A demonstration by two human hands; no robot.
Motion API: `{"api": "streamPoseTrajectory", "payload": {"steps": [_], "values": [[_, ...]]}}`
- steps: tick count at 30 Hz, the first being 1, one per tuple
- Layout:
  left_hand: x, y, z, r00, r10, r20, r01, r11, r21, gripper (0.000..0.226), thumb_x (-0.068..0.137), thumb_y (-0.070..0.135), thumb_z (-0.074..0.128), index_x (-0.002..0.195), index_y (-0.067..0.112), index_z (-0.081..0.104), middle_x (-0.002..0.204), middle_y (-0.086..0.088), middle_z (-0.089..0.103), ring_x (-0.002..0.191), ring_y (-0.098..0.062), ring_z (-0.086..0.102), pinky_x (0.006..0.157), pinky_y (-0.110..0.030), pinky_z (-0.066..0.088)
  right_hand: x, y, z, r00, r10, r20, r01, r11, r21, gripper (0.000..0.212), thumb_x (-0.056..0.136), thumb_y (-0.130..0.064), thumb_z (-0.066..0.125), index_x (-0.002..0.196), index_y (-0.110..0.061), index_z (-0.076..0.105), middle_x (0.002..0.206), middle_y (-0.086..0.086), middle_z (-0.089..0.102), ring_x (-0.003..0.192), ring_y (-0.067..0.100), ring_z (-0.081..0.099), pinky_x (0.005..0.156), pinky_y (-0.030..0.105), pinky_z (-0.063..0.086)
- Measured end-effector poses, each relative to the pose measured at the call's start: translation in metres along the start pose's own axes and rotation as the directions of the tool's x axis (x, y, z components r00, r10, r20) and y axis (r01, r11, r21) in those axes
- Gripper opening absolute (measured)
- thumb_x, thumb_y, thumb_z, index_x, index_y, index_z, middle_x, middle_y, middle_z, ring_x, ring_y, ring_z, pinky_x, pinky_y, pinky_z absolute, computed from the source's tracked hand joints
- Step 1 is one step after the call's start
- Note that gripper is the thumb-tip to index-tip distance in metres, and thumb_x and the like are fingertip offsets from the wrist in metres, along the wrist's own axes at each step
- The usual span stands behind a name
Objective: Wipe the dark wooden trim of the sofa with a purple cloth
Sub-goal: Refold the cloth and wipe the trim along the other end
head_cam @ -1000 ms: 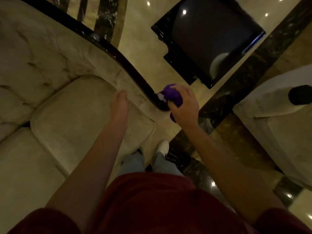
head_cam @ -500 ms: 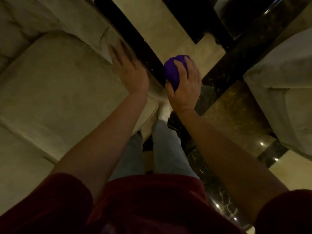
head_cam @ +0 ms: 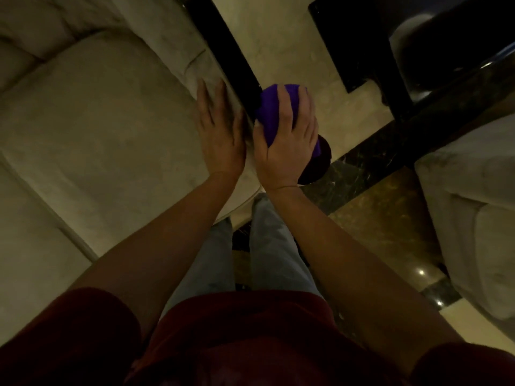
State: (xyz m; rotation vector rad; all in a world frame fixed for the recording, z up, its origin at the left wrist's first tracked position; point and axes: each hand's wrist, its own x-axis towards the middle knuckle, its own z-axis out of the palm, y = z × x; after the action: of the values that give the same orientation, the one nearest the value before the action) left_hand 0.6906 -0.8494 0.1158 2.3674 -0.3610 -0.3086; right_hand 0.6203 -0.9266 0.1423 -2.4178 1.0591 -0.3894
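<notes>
The dark wooden trim (head_cam: 223,48) runs along the top of the beige sofa's arm, from the upper edge of the view down to its near end. My right hand (head_cam: 289,146) grips a bunched purple cloth (head_cam: 274,110) and holds it against the near end of that trim. The cloth hides the trim's tip. My left hand (head_cam: 218,126) lies flat with straight fingers on the padded arm of the sofa (head_cam: 97,121), just left of the trim and close beside my right hand.
A black glossy side table (head_cam: 395,37) stands on the marble floor to the upper right. A second beige armchair (head_cam: 473,196) fills the right edge. My legs and feet are below the sofa's corner, over a dark marble floor band (head_cam: 362,162).
The view has tilted down and closer. My left hand slid up beside my right hand on the sofa arm. My right hand keeps the cloth on the trim's near end.
</notes>
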Motion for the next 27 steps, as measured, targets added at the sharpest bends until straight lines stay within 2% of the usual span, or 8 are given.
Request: {"api": "streamPoseTrajectory", "payload": {"steps": [5, 8, 10, 14, 17, 21, 24, 27], "values": [[0.008, 0.003, -0.011, 0.998, -0.054, -0.044, 0.047, 0.99, -0.133, 0.047, 0.106, 0.016, 0.05, 0.151, 0.006, 0.048, 0.161, -0.025, 0.034, 0.148, -0.034, 0.04, 0.122, -0.027, 0.032, 0.015, -0.009, 0.0, 0.999, -0.036, 0.031, 0.034, 0.997, 0.068, 0.061, 0.1, -0.047, 0.058, 0.152, -0.017, 0.048, 0.159, 0.025, 0.041, 0.149, 0.043, 0.037, 0.117, 0.058, 0.037], [0.035, 0.008, -0.02, 0.966, -0.173, -0.19, 0.133, 0.97, -0.204, 0.048, 0.1, 0.019, 0.054, 0.145, 0.002, 0.053, 0.149, -0.025, 0.047, 0.137, -0.034, 0.05, 0.116, -0.041, 0.042, 0.019, -0.011, 0.002, 0.994, -0.093, 0.05, 0.089, 0.994, 0.069, 0.061, 0.099, -0.046, 0.059, 0.151, -0.026, 0.035, 0.16, 0.025, 0.04, 0.15, 0.042, 0.035, 0.119, 0.055, 0.037], [0.063, 0.01, -0.024, 0.944, -0.214, -0.25, 0.155, 0.959, -0.237, 0.055, 0.1, 0.022, 0.056, 0.15, 0.002, 0.046, 0.155, -0.027, 0.042, 0.145, -0.037, 0.043, 0.119, -0.047, 0.039, 0.026, -0.015, 0.003, 0.989, -0.135, 0.059, 0.131, 0.989, 0.065, 0.061, 0.098, -0.045, 0.06, 0.151, -0.026, 0.034, 0.16, 0.025, 0.039, 0.15, 0.043, 0.034, 0.119, 0.055, 0.036], [0.099, -0.002, -0.021, 0.956, -0.087, -0.281, 0.059, 0.992, -0.108, 0.058, 0.104, 0.03, 0.048, 0.151, -0.003, 0.043, 0.159, -0.033, 0.035, 0.148, -0.043, 0.039, 0.122, -0.045, 0.035, 0.037, -0.03, 0.003, 0.984, -0.166, 0.061, 0.162, 0.985, 0.055, 0.063, 0.095, -0.038, 0.068, 0.151, -0.018, 0.049, 0.159, 0.027, 0.039, 0.15, 0.046, 0.033, 0.118, 0.059, 0.036], [0.101, -0.018, -0.012, 0.953, 0.006, -0.304, -0.008, 1.0, -0.006, 0.059, 0.105, 0.033, 0.044, 0.151, -0.003, 0.044, 0.159, -0.036, 0.035, 0.147, -0.044, 0.041, 0.116, -0.056, 0.038, 0.05, -0.042, 0.006, 0.978, -0.202, 0.057, 0.201, 0.979, 0.021, 0.062, 0.092, -0.036, 0.071, 0.148, -0.015, 0.056, 0.157, 0.026, 0.043, 0.147, 0.046, 0.037, 0.115, 0.06, 0.038], [0.108, -0.033, 0.0, 0.948, 0.017, -0.318, -0.006, 0.999, 0.036, 0.058, 0.107, 0.033, 0.047, 0.154, 0.0, 0.041, 0.16, -0.035, 0.033, 0.151, -0.042, 0.035, 0.117, -0.06, 0.035, 0.069, -0.056, 0.007, 0.966, -0.242, 0.089, 0.245, 0.969, -0.02, 0.063, 0.09, -0.036, 0.076, 0.148, -0.017, 0.057, 0.155, 0.024, 0.047, 0.141, 0.044, 0.045, 0.111, 0.057, 0.042], [0.109, -0.042, 0.001, 0.952, 0.05, -0.302, -0.03, 0.997, 0.072, 0.06, 0.105, 0.026, 0.059, 0.158, 0.013, 0.032, 0.163, -0.032, 0.03, 0.152, -0.038, 0.032, 0.117, -0.06, 0.036, 0.082, -0.068, 0.007, 0.957, -0.269, 0.107, 0.274, 0.961, -0.033, 0.061, 0.091, -0.036, 0.074, 0.147, -0.018, 0.058, 0.154, 0.024, 0.048, 0.139, 0.045, 0.048, 0.109, 0.057, 0.043], [0.109, -0.043, 0.001, 0.966, 0.041, -0.257, -0.02, 0.996, 0.083, 0.08, 0.097, 0.021, 0.073, 0.157, 0.023, 0.02, 0.164, -0.031, 0.028, 0.152, -0.038, 0.033, 0.116, -0.057, 0.037, 0.099, -0.084, 0.011, 0.951, -0.294, 0.097, 0.3, 0.953, -0.05, 0.058, 0.093, -0.04, 0.072, 0.146, -0.019, 0.06, 0.153, 0.023, 0.051, 0.138, 0.045, 0.05, 0.108, 0.057, 0.044]]}}
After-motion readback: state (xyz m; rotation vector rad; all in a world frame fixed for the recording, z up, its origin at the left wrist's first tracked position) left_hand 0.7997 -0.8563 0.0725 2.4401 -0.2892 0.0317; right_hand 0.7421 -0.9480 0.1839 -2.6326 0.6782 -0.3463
